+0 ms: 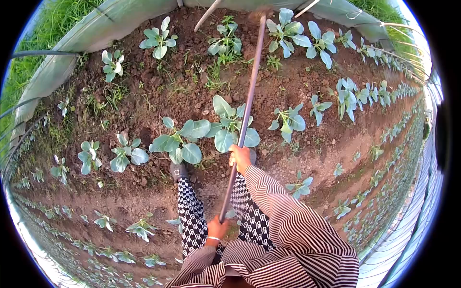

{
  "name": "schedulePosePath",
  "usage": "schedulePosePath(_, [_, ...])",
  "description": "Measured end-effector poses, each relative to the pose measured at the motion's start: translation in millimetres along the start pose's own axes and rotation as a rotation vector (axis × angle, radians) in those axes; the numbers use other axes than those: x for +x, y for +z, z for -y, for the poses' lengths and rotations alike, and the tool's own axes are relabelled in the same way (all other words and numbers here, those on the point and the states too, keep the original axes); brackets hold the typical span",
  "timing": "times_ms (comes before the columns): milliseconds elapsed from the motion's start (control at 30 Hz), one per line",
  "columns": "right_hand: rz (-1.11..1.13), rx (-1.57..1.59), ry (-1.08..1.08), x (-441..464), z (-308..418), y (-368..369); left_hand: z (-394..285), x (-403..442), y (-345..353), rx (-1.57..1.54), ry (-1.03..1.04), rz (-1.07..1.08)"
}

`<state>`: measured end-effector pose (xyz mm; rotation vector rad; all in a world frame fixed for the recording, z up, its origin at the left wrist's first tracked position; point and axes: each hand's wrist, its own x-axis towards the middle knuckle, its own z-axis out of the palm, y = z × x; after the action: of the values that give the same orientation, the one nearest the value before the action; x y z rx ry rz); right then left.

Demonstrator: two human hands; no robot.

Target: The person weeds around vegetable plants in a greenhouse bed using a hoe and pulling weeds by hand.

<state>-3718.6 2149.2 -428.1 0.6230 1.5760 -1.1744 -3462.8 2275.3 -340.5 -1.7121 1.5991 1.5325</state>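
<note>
My right hand [241, 157] is wrapped round the middle of a long hoe handle [252, 81]. Lower down, near my lap, my left hand [217, 230] grips the butt end of the same handle; a white band circles that wrist. The shaft runs away from me, and the hoe's head [260, 14], smeared by motion, is at the soil by the far edge of the bed. Close to it grows a leafy cabbage-like plant [286, 32]. Just left of my right hand, another broad-leaved plant [224, 139] stands partly behind the handle.
Rows of similar plants [180, 139] cross the brown soil [158, 91], with small weeds [213, 77] among them. Plastic sheeting [103, 31] borders the far side, grass beyond it. My shoe [178, 170] stands right behind the near row. Poles [207, 15] lean at the far edge.
</note>
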Motion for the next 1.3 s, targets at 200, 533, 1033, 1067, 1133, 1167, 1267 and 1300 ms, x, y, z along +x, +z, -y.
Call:
schedulePosePath(200, [0.098,0.037,-0.225,33,66,38,-57,72,-29,0.116,-0.016,-0.102])
schedulePosePath(533, [0.050,-0.032,0.097,12,7,-22,-37,-24,-1,0.037,-0.073,0.058])
schedulePosePath(1033, [0.051,-0.468,-0.241,49,88,23,-119,19,21,-0.253,-0.128,0.155])
schedulePosePath(1067, [0.034,-0.458,-0.231,49,75,17,-124,-1,19,-0.199,-0.033,0.143])
schedulePosePath(1133, [0.035,-0.448,-0.173,34,50,8,-103,-22,12,-0.203,-0.121,0.201])
schedulePosePath(1167, [0.056,-0.371,-0.195,15,39,9,-87,-33,1,-0.225,-0.184,0.249])
schedulePosePath(1267, [-0.052,-0.359,-0.099,-35,13,17,-54,-63,-40,-0.144,0.015,0.150])
schedulePosePath(1300, [-0.088,-0.316,-0.061,-43,5,20,-48,-63,-57,0.023,-0.137,0.264])
